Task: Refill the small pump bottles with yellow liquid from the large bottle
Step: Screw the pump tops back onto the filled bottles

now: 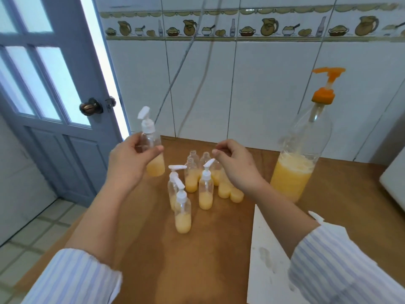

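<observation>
With the left hand (126,163) clamped round a capped, part-filled pump bottle (152,150) lifted left of the cluster and the empty right hand (236,166) loosely curled over the uncapped bottles (192,172), set it down upright beside the capped ones, clear of the large bottle (300,154) at far right.

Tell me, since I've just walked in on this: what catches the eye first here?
The large bottle with its orange pump, standing far right on the wooden table, about a third full of yellow liquid. Next, the small pump bottle held up in the left hand, above the small bottles clustered mid-table.
</observation>
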